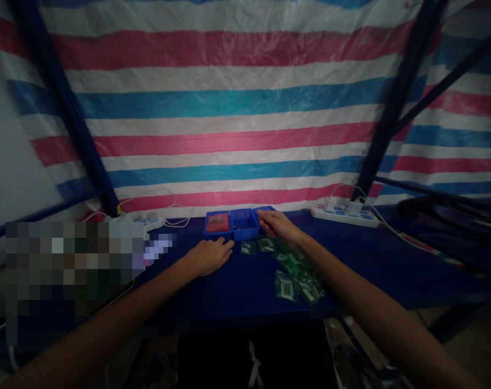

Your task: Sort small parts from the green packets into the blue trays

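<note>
My left hand (212,256) lies palm down on the blue tabletop (229,292), fingers loosely stretched out, just in front of a blue bin (218,236) containing something red and flat. Beside that bin stands a middle blue bin (245,234) with a few small dark bits inside. My right hand (278,225) is closed in a pinch at the right-hand blue bin (265,208), partly covering it. Whatever its fingertips hold is too small and dark to make out. Below and right of it lie several clear bags of small metal parts (286,286), partly hidden by my right forearm.
A white power strip (344,214) with plugs and a cable stands at the back right; another power strip (150,220) is at the back left. A blurred-out area (75,270) covers the left side. Blue metal posts (69,113) and striped sheeting (229,102) rise behind the table.
</note>
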`<state>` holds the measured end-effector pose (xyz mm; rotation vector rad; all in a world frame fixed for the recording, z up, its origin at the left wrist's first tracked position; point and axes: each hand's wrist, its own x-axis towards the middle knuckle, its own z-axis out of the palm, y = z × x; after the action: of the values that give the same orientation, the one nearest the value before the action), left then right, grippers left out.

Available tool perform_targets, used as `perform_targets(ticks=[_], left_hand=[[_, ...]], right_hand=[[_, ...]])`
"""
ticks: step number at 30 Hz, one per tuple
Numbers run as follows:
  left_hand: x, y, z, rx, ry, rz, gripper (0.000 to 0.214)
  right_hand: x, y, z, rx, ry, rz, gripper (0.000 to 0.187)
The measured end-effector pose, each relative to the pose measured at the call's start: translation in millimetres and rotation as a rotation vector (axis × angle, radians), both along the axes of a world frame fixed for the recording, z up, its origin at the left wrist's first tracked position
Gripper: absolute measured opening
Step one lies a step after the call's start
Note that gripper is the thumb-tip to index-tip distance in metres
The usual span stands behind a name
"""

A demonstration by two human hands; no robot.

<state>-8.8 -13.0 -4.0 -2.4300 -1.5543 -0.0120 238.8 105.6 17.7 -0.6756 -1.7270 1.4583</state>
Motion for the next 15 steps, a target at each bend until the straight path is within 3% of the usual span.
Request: perform_targets(ticks=[9, 15], left_hand=[[12, 10, 6.7, -0.012, 0.072, -0.018, 0.031], [20, 14, 2.4, 0.014, 0.065, 0.020, 0.028]], right_hand=[[-2, 0, -1.6, -0.037, -0.015, -0.023, 0.050], [-2, -3, 1.1, -0.046, 0.006, -0.001, 0.048]])
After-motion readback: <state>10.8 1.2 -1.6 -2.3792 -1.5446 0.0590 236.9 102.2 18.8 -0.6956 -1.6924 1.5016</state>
